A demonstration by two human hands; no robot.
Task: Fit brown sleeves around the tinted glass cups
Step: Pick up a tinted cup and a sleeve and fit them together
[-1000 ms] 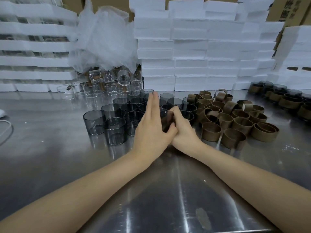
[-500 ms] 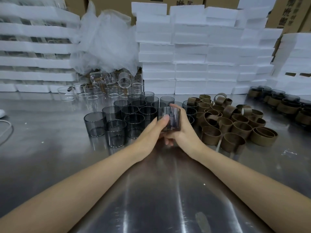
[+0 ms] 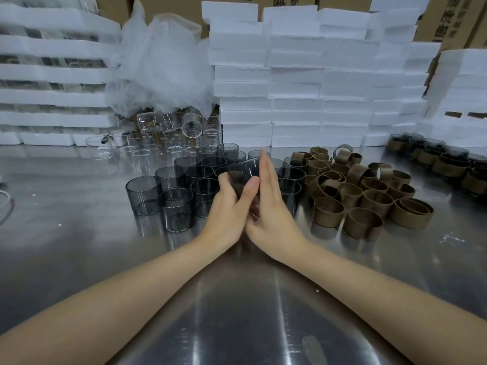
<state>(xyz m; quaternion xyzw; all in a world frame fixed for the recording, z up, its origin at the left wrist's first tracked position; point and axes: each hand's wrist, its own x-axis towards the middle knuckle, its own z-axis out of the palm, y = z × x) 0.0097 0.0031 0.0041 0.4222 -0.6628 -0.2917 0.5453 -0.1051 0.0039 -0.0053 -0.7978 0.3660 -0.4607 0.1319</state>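
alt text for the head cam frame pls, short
Two bare hands, left hand and right hand, press a tinted glass cup between them above a steel table. Bare tinted cups stand to the left, loose brown sleeves lie to the right, white foam trays are stacked behind.

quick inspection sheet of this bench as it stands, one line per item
surface: shiny metal table, a few white specks on it.
job's things: bare tinted glass cups clustered left of centre; loose brown sleeves heaped to their right; sleeved cups in a row at far right.
clutter: clear glass cups under crumpled plastic wrap at the back.
grippers: left hand and right hand pressed together around one held cup; whether its sleeve is on is hidden.
cables: a white cable at the left edge.
surroundings: stacked white foam blocks, foam trays at left, cardboard boxes behind.
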